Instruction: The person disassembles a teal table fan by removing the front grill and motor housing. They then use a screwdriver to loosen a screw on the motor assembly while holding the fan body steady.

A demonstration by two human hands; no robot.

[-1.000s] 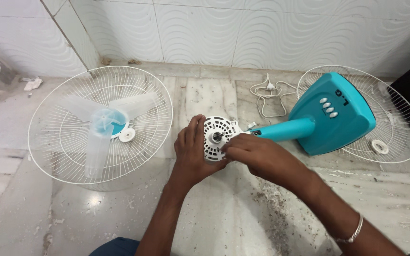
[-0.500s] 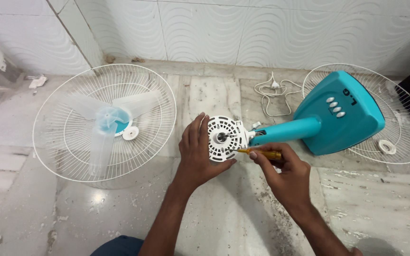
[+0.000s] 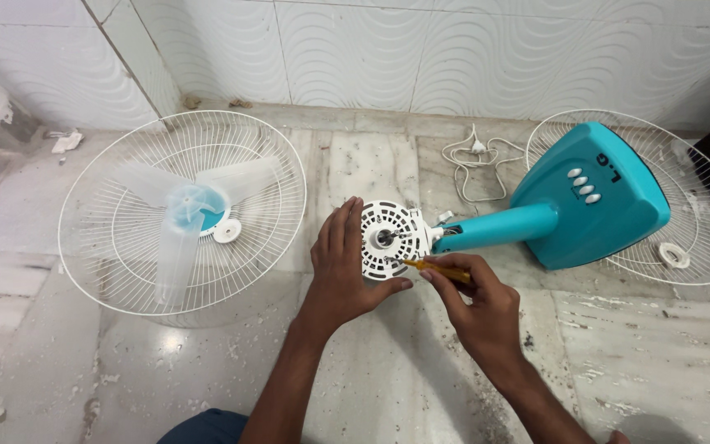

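At the centre of the view, a round white fan motor housing (image 3: 389, 239) with vent slots lies on a grey marble floor (image 3: 388, 378), face up. It is joined at its 3 o'clock side to a teal fan stand (image 3: 503, 227), which runs out to a wide teal base (image 3: 597, 201) with a row of white buttons.

The left hand (image 3: 343, 275) cups the housing from its 8 o'clock side, fingers spread and loosely curled, thumb touching the lower rim. The right hand (image 3: 474, 300), at the housing's 4 o'clock, is closed around a screwdriver with a yellow handle (image 3: 437, 268); its tip meets the housing's lower face.

At 9 o'clock from the housing lies a white wire fan guard (image 3: 182, 212), with a pale blue three-blade fan blade (image 3: 186, 210) and a small white cap (image 3: 227, 231) resting in it. A second white wire guard (image 3: 700, 247) lies partly under the base at 3 o'clock. A coiled white power cord (image 3: 474, 160) sits at 1 o'clock, near a white wavy-tiled wall (image 3: 421, 49).
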